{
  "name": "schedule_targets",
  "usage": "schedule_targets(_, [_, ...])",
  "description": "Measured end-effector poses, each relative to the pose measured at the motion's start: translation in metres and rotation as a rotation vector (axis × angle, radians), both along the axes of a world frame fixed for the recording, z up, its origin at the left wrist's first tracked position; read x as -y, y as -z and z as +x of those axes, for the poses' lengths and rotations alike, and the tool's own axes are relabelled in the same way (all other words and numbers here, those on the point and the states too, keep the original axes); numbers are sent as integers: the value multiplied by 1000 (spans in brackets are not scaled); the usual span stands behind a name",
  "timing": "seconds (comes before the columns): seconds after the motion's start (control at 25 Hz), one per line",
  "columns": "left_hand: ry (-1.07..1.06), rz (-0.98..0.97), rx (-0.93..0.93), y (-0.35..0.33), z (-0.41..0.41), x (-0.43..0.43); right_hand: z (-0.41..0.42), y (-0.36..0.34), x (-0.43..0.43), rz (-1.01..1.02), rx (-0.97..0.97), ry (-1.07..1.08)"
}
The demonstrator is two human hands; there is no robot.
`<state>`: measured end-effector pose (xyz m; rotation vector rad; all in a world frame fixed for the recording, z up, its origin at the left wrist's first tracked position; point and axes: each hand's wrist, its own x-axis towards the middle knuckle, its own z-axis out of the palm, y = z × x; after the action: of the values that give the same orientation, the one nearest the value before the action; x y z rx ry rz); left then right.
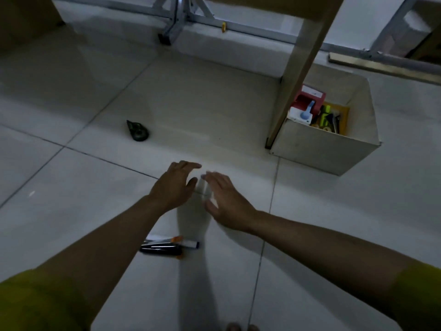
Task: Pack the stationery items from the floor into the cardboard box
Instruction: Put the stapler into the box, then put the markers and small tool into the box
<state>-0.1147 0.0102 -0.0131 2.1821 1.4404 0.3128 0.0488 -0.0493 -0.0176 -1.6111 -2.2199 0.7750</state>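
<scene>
The cardboard box [319, 149] stands open on the floor at the right, holding a red and white item, a yellow highlighter and other stationery. A dark tape dispenser [137, 130] lies on the tiles at the left. A black stapler with a marker beside it [164, 247] lies near my left forearm. My left hand [173, 185] and my right hand [226, 204] hover side by side over the floor in the middle, fingers straight, holding nothing. A faint blurred clear shape shows between them; I cannot tell what it is.
A wooden table leg [293, 75] slants down just left of the box. Metal frame bars [238, 27] run along the back, with a small yellow piece on one. A wooden strip [381, 65] lies at the back right.
</scene>
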Motion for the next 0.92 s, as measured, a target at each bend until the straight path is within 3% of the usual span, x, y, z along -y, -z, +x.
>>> schedule_targets(0.24, [-133,-93,39,20,-31,17,-36,8,8,-163,14,-347])
schedule_targets(0.44, [-164,-86,89,28,-49,15,-60,28,20,185,177,-592])
schedule_targets(0.64, [-216,-96,147,34,-60,12,-60,35,9,147,74,-496])
schedule_targets(0.92, [-179,-164,208,24,-49,13,-47,18,-28,33,-83,-99])
